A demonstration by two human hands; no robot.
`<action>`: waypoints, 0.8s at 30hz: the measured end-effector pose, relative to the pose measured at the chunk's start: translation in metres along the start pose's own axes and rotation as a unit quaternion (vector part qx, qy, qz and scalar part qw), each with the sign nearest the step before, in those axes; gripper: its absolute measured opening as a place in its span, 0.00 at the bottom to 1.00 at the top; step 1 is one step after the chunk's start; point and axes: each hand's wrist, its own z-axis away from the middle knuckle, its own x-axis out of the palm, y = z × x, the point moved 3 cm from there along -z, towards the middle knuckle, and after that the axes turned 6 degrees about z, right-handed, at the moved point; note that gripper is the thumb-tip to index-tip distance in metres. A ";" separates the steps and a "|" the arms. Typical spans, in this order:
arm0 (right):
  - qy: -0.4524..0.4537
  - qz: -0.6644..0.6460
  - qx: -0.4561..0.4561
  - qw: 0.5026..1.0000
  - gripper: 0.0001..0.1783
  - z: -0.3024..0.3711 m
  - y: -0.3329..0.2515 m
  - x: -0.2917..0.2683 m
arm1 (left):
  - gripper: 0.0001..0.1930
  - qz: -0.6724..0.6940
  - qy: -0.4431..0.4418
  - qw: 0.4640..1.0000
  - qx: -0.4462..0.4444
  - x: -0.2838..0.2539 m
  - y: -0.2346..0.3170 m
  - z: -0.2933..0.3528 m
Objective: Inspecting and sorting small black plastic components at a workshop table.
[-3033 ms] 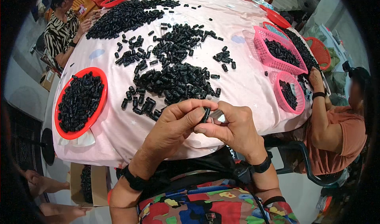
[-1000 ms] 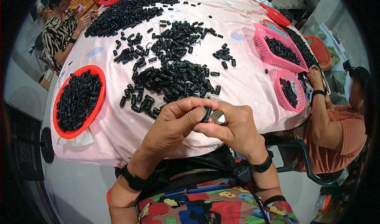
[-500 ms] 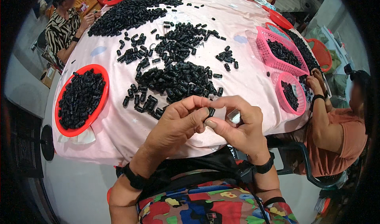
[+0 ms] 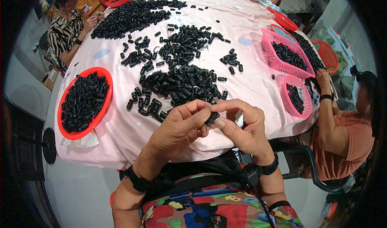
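Note:
Close in front of me, a small black plastic piece (image 4: 212,118), shaped like a cord lock, is pinched between both hands above the table's near edge. My left hand (image 4: 180,124) is closed on its left end with thumb and forefinger. The thumb and forefinger of my right hand (image 4: 246,132) meet on its right side. A small shiny whitish thing (image 4: 239,118) shows within the curled fingers of the right hand; its kind is unclear. Just beyond my hands lies a loose heap of similar black pieces (image 4: 181,83).
On the pink tablecloth (image 4: 117,103) stands a red tray (image 4: 109,103) of black pieces at left. A larger heap (image 4: 125,18) lies far left. Pink baskets (image 4: 308,103) hold more at right. Co-workers sit at left (image 4: 64,38) and right (image 4: 342,131).
The black piece has tilted and shows more between my fingertips. The shiny thing in the right hand has turned and looks narrower. The right co-worker's hands have shifted slightly.

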 end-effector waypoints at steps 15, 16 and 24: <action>0.082 0.066 -0.019 0.994 0.11 0.002 -0.010 -0.002 | 0.12 -0.150 0.023 0.971 0.183 0.011 0.012 0.004; 0.082 0.066 -0.019 0.994 0.11 0.002 -0.010 -0.003 | 0.12 -0.163 0.027 0.968 0.189 0.011 0.013 0.004; 0.082 0.097 0.014 0.992 0.12 0.006 -0.006 -0.005 | 0.15 -0.171 0.031 0.963 0.204 0.012 0.014 0.004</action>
